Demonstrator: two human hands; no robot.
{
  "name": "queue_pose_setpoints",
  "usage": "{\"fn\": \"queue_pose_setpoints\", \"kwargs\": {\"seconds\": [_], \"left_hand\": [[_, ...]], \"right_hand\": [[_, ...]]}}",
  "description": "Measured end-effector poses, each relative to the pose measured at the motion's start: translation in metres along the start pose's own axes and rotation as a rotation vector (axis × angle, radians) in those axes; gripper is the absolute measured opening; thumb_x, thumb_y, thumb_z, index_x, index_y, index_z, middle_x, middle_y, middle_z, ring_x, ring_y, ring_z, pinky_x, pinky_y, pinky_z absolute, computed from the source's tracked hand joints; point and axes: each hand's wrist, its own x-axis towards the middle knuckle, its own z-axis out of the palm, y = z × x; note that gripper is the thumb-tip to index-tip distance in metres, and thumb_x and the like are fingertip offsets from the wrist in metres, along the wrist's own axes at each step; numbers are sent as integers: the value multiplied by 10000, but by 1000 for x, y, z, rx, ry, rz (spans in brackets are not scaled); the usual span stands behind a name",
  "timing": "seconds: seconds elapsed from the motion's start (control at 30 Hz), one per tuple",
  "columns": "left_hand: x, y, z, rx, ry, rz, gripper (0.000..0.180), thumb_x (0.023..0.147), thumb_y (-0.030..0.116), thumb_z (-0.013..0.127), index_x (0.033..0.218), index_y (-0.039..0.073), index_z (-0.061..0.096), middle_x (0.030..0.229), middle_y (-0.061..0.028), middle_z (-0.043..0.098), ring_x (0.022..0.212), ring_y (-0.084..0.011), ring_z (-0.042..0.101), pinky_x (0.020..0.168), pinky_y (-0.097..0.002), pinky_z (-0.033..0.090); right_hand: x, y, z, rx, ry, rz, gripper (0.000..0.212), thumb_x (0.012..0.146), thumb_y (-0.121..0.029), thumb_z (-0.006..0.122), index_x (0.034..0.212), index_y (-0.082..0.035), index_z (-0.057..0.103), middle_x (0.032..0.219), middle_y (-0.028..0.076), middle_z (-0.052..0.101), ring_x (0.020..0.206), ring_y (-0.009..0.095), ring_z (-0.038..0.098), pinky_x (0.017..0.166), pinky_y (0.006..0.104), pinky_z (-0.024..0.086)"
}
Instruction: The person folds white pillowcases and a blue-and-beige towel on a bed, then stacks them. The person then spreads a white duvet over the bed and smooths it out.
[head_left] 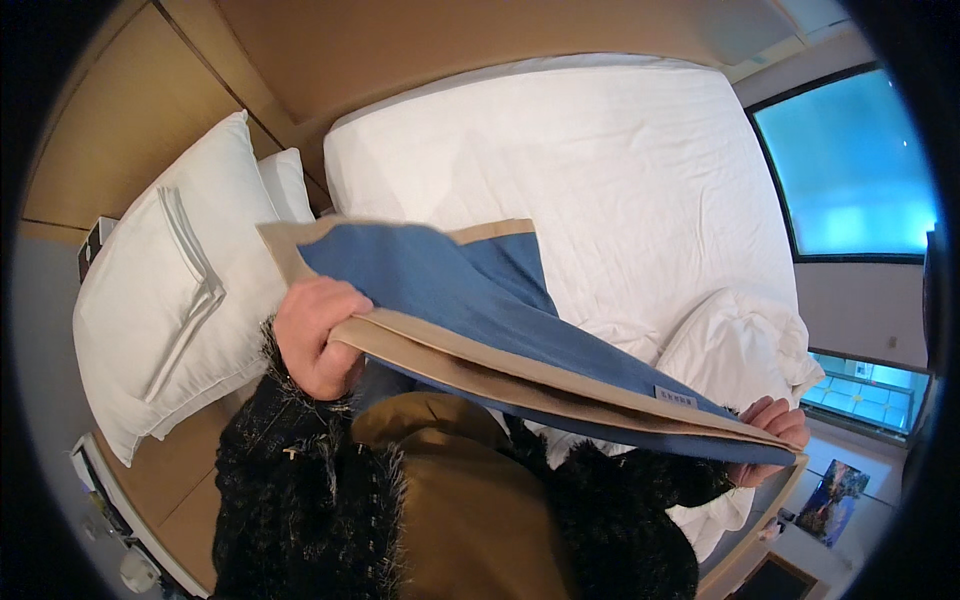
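In the head view, the one view here, a blue cloth with tan borders (440,275) is held up in front of the person's body, between it and the white bed (540,130). The left hand (322,335) is closed in a fist around the tan edge, near the pillow (160,290); the right hand (783,424) pinches the opposite end, its fingers curled over the top and the rest partly hidden behind the fabric. The cloth's long axis runs from one hand to the other, crossing the body and slanting down to the right in the picture. Two tan edges lie along that line, with a narrow dark gap between the layers. The broad part spreads away from the person, beyond the left hand, which is the nearer one to it; toward the right hand it tapers. Whether its far edge touches the bed cannot be told. The crumpled white duvet (735,340) lies beyond the right end.
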Motion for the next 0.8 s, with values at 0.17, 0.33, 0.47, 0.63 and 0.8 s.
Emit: {"fn": "queue_pose_setpoints", "kwargs": {"seconds": [0.17,0.33,0.47,0.63,0.8], "left_hand": [[-38,-22,18,110,-246,60,212,650,31,630,846,-27,570,848,-145,584,733,-304,571,631,-384,463],[-110,-58,72,76,-328,-78,212,636,29,653,820,7,551,876,-134,558,782,-308,565,664,-380,469],[-143,-71,105,3,-362,-76,267,620,56,683,853,29,557,922,-126,547,825,-314,557,698,-385,460],[-152,-70,121,10,-481,-134,299,656,134,674,917,18,583,1027,-105,540,981,-290,518,861,-393,403],[-154,-72,125,109,-452,-116,326,635,117,678,927,8,582,1047,-112,540,1003,-310,511,889,-450,383]], "right_hand": [[-13,20,15,-33,-16,142,270,858,-276,585,837,-34,466,727,76,446,550,177,433,484,293,352],[-28,53,47,103,-47,199,248,839,-195,606,875,31,510,724,122,507,584,200,475,535,314,401],[-35,56,56,133,-100,317,260,839,-203,618,870,32,509,724,126,511,596,205,481,555,322,414],[-39,55,49,133,-90,329,266,833,-212,630,867,22,510,726,116,511,598,213,485,556,322,410],[-49,55,41,161,-38,382,286,814,-233,658,854,3,502,717,104,502,610,217,484,563,326,392]]}}
